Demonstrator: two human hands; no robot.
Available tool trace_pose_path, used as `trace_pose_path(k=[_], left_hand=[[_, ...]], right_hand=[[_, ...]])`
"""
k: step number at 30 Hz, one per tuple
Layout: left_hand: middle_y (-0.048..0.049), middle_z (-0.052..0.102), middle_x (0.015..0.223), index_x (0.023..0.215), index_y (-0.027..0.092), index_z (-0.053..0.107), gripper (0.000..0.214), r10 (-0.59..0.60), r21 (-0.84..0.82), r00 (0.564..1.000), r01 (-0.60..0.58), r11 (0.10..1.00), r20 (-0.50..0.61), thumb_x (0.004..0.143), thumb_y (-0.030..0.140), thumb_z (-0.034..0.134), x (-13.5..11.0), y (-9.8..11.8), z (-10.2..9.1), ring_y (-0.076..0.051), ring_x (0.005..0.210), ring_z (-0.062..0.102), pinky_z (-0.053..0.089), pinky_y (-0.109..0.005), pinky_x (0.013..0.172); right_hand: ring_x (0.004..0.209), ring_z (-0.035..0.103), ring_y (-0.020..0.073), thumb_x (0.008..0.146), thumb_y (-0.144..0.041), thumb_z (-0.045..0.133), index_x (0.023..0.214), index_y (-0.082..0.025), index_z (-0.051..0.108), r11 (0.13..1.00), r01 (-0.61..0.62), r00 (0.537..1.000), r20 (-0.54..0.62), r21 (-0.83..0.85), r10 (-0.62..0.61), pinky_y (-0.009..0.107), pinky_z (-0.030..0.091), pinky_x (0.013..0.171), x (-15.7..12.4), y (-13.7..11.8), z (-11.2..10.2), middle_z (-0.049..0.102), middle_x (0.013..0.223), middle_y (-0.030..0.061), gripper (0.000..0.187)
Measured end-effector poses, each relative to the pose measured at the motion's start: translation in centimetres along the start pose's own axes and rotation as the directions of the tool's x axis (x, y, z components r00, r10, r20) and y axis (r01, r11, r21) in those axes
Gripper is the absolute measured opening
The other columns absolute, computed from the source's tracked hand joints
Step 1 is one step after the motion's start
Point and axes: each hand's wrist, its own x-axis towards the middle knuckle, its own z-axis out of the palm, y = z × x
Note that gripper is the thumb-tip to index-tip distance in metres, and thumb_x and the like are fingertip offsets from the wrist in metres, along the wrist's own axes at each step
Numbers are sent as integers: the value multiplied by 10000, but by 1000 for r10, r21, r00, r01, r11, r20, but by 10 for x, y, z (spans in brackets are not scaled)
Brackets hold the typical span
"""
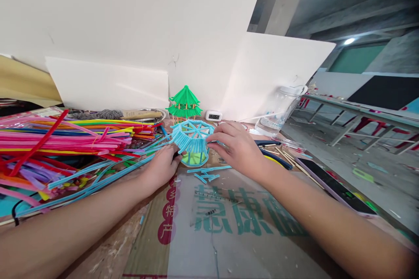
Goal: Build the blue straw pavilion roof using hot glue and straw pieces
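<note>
A small round pavilion model (191, 141) made of light-blue pipe cleaners stands mid-table. Its roof frame has open spokes on top and a fringe of blue strips along the front, and pale green shows inside below. My left hand (163, 162) is closed at the model's lower left side, thumb and fingers gripping its edge. At the roof's right rim, my right hand (236, 144) is pinched; whatever lies between its fingertips is too small to make out. Cut blue pipe-cleaner pieces (207, 177) lie in front of the model. Behind it rises a green tiered-roof pavilion (185, 102).
Bundles of coloured pipe cleaners (65, 139) cover the left side. To the right are a clear plastic jug (278, 109), black-and-yellow-handled pliers (276, 159), thin wooden sticks (299, 168) and a phone (337, 187). A small digital clock (214, 116) stands behind; printed cardboard (248, 235) lies in front.
</note>
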Motion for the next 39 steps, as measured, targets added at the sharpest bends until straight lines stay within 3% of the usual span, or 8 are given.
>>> trace_pose_path(k=[4, 6, 12, 29, 39], left_hand=[[-110, 640, 911, 850, 175, 554, 107, -3, -16, 1000, 3, 1000, 4, 897, 222, 471, 0, -1, 0, -277, 885, 603, 472, -409, 807], [-115, 642, 944, 889, 171, 560, 106, 5, -38, 1000, -5, 999, 6, 900, 226, 471, -1, -3, 1, -282, 924, 601, 469, -419, 842], [-111, 631, 933, 872, 178, 539, 104, -1, -33, 1000, 1, 999, -2, 908, 242, 466, -1, -5, 3, -281, 912, 593, 470, -423, 829], [-91, 641, 881, 816, 186, 551, 96, 15, 27, 999, -14, 1000, -38, 886, 212, 491, -2, -2, 1, -248, 842, 605, 486, -376, 765], [-132, 661, 1058, 1019, 156, 590, 179, 47, -91, 999, -49, 995, -20, 881, 180, 478, -1, -2, 0, -280, 1014, 611, 473, -437, 914]], right_hand=[[1036, 550, 271, 813, -570, 638, 1180, -140, 613, 997, 72, 997, 20, 2, -72, 427, 412, 917, -4, 2, 1, 657, 1082, 120, 566], [1075, 531, 287, 779, -614, 648, 1232, -137, 581, 997, 80, 995, 61, -1, -80, 442, 399, 944, -5, 3, 1, 640, 1127, 131, 661], [1074, 519, 294, 856, -512, 627, 1206, -143, 573, 998, 58, 994, 95, -33, -55, 457, 394, 938, -4, 3, 1, 632, 1124, 134, 512], [1039, 518, 275, 869, -448, 633, 1211, -148, 583, 997, 49, 993, 106, -61, -43, 439, 394, 928, -4, -5, 2, 640, 1089, 124, 458], [1044, 513, 282, 879, -428, 623, 1210, -129, 577, 992, 74, 992, 108, -100, -63, 443, 395, 928, -1, -14, -1, 636, 1086, 130, 448]])
